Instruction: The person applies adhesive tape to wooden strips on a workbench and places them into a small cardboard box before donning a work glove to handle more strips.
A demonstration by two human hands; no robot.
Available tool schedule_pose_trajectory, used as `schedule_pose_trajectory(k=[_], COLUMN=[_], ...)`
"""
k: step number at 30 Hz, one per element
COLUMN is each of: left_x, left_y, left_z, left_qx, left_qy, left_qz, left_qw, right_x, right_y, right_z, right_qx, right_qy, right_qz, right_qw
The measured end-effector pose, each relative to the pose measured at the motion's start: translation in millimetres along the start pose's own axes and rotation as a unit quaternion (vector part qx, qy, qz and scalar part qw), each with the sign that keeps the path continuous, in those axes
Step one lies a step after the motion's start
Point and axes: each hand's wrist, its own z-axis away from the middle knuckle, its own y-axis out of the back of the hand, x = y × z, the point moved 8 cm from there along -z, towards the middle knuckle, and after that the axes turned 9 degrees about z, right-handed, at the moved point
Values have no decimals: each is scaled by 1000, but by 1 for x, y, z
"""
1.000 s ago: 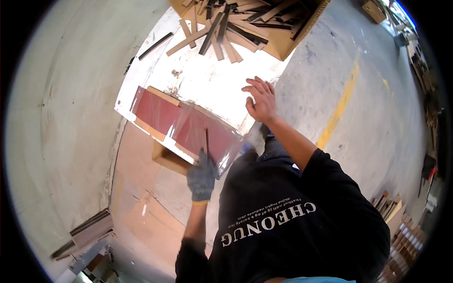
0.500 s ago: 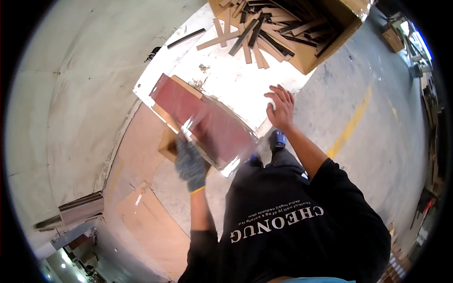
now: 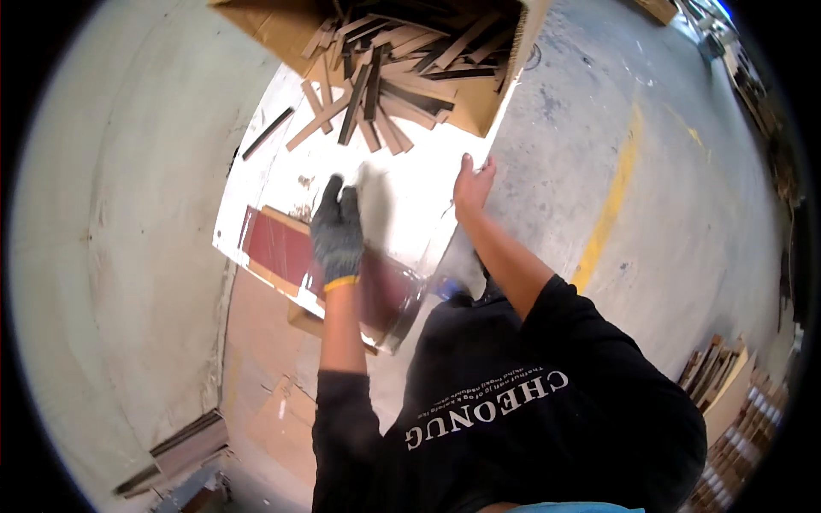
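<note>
My left hand (image 3: 337, 229), in a grey knit glove with a yellow cuff, reaches over a long dark-red panel (image 3: 275, 246) under clear shiny film. Its fingers point toward the far side, apart, with nothing visible in them. The panel lies on brown cardboard at the near edge of a white tabletop (image 3: 419, 192), partly hidden by my left hand and forearm. My bare right hand (image 3: 473, 185) is at the table's right edge, fingers loosely apart and holding nothing. Beyond both hands, thin wood-coloured and black strips (image 3: 376, 103) spill from an open cardboard box (image 3: 479, 107).
One dark strip (image 3: 268, 133) lies apart at the table's left. A pale wall (image 3: 128, 188) rises on the left, with stacked boards (image 3: 188, 445) at its foot. On the right, a yellow line (image 3: 611, 188) crosses the grey floor. More stacked pieces (image 3: 744, 427) stand at lower right.
My left hand has moved from the panel's near long edge up and across it. My right hand has turned and come to the table's right edge. The whole view has shifted.
</note>
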Motion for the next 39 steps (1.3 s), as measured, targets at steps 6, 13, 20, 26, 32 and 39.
schedule_pose_trajectory(k=[6, 13, 20, 26, 32, 39], left_x=[25, 19, -43, -51, -66, -58], left_y=[-112, -112, 9, 33, 54, 44], left_z=[-96, -71, 72, 134, 200, 164], left_qx=[-58, -114, -104, -35, -112, -49], left_qy=[4, 111, 189, 45, -21, -148], left_qz=[-94, -105, -94, -266, -367, -394], left_qw=[994, 982, 972, 962, 923, 906], right_x=[-1, 2, 1, 1, 1, -8], right_y=[0, 1, 5, 1, 4, 2], right_z=[1, 3, -8, -8, -9, 7], right_qx=[17, 39, 41, 28, 45, 7], right_qy=[60, 64, 75, 66, 49, 66], right_qz=[40, 54, 20, 27, 69, 35], right_qw=[997, 996, 996, 997, 995, 997])
